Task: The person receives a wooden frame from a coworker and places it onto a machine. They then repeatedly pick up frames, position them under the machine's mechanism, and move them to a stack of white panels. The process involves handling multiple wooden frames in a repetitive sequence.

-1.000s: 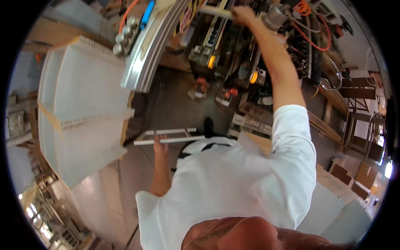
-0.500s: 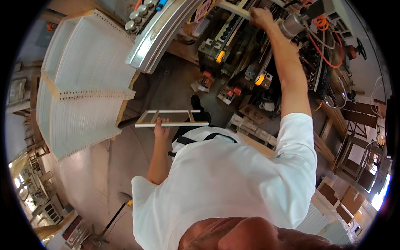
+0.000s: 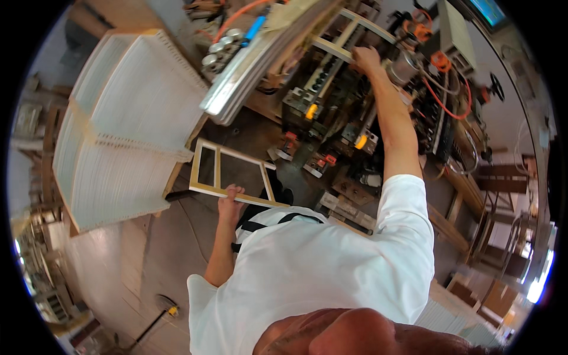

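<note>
My left hand [image 3: 229, 202], low in front of my waist, is closed on the near rail of a small white-and-wood rectangular frame [image 3: 216, 168] with crossbars. The frame is tilted so its openings face up. My right arm stretches far forward over a machine [image 3: 331, 109]. There my right hand [image 3: 365, 60] is closed at the near corner of a second, similar frame [image 3: 332, 48], which lies across the machine's rails. My fingertips are partly hidden behind the hand.
Tall stacks of white panels [image 3: 124, 171] with wooden edges stand at the left. A long metal beam [image 3: 236, 92] juts in beside the machine. Orange hoses [image 3: 458, 109] and a motor-like cylinder [image 3: 403, 67] are right of my forearm. A long-handled tool [image 3: 152, 325] lies on the floor.
My left hand has tipped its frame from nearly edge-on to showing its openings. More of the second frame shows on the machine, with my right hand still at it. The whole view has shifted slightly.
</note>
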### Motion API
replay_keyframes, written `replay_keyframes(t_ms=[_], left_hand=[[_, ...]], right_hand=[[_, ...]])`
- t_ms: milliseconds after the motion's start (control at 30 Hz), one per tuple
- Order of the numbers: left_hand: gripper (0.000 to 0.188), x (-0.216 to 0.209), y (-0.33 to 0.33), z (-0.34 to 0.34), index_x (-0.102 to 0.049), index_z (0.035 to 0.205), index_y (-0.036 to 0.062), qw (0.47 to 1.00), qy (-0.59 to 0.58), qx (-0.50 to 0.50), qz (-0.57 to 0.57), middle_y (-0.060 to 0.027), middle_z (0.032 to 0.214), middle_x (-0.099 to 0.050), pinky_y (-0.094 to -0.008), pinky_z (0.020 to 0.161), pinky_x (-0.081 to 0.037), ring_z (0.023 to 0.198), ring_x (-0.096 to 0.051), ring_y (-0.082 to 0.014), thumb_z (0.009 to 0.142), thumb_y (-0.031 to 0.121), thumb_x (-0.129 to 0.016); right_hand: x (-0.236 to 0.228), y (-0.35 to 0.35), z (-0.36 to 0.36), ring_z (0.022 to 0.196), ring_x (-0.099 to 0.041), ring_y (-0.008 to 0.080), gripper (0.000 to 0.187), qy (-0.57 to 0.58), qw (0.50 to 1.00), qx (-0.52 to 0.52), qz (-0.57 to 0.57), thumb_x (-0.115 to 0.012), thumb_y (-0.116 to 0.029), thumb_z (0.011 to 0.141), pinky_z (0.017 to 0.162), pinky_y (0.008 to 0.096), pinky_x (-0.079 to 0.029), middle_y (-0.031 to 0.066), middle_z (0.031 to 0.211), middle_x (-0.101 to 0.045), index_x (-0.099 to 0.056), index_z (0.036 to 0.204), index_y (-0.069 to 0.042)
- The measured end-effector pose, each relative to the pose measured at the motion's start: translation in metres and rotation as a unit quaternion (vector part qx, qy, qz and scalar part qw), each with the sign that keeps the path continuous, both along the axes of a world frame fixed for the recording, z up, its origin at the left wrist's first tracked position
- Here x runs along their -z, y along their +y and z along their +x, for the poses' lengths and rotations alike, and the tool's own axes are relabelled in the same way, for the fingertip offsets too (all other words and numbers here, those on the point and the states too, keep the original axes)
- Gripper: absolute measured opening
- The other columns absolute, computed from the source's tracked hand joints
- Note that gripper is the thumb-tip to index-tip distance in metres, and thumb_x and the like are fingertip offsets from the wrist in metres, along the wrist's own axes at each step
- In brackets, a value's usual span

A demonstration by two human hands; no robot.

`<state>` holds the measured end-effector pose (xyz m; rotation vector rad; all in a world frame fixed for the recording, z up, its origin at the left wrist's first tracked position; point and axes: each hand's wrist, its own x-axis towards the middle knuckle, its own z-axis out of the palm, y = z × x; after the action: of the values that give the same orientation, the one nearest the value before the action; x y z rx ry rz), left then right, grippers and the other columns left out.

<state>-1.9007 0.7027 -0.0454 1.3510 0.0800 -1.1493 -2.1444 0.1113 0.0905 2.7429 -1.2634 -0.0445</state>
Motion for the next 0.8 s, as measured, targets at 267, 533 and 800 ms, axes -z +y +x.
replay_keyframes(t_ms=[267,533,800], left_hand=[[0.034,-0.13,0.056,0.013,-0.054,0.12,-0.0048,0.974,-0.211,0.053,-0.054,-0.0092,0.103,-0.066,-0.0286,0.081,-0.048,0.095,-0.059,-0.0158,0.093,0.016,-0.057],[0.044,-0.273,0.191,0.121,-0.055,0.113,-0.003,0.887,-0.399,-0.116,-0.202,-0.0122,0.098,-0.063,-0.035,0.078,-0.055,0.083,-0.065,-0.0227,0.091,0.034,-0.063],[0.037,-0.354,0.262,0.385,-0.048,0.119,-0.0047,0.883,-0.291,-0.294,-0.223,-0.0127,0.109,-0.063,-0.0222,0.055,-0.052,0.063,-0.057,-0.0117,0.099,0.027,-0.049]], right_hand=[[-0.014,0.019,0.004,0.102,-0.06,0.0394,0.049,0.011,0.997,0.079,0.016,-0.069,-0.036,0.068,0.088,0.0492,-0.047,0.0222,0.107,-0.065,-0.061,0.106,-0.005],[-0.034,0.088,0.044,0.107,-0.059,0.0343,0.047,-0.277,0.951,0.113,-0.073,-0.059,-0.033,0.092,0.09,0.0478,-0.049,0.0163,0.122,-0.06,-0.053,0.13,-0.005],[-0.008,0.315,0.149,0.094,-0.063,0.0206,0.027,-0.581,0.809,-0.012,0.088,-0.062,-0.016,0.091,0.083,0.0331,-0.05,0.0128,0.103,-0.066,-0.063,0.111,0.003]])
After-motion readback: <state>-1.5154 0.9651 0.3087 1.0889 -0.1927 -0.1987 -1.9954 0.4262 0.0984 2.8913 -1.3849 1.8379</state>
